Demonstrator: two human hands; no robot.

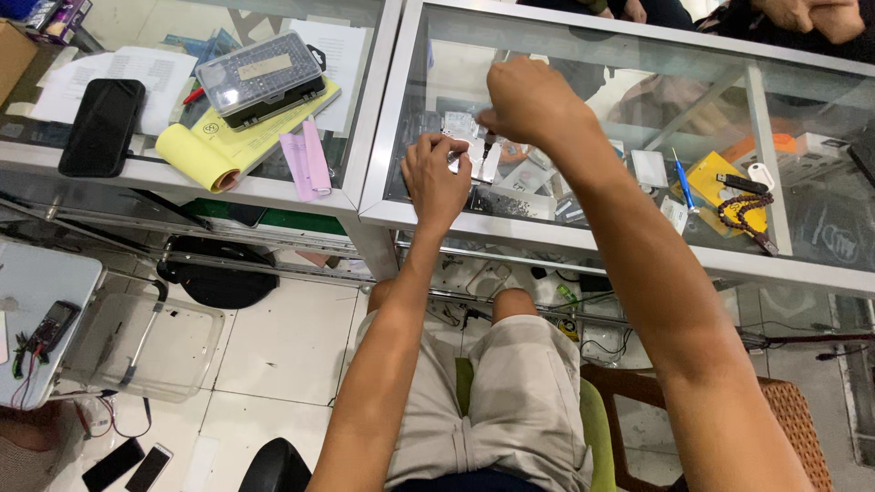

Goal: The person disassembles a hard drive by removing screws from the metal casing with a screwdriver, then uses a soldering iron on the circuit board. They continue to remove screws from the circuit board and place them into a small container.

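Both my arms reach far over the glass bench (547, 232). My left hand (436, 178): fingers curled tight on a small silver part (476, 157). My right hand (529, 98): fingers pinching a thin screwdriver (488, 142), tip down on that part. Far left: black phone (102, 125), yellow pad (214, 137). Below: white tiled floor (283, 342).

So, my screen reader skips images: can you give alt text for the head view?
Seated at a glass counter, the left hand steadies a small flat device while the right hand holds a small screwdriver to it. A black phone lies left.
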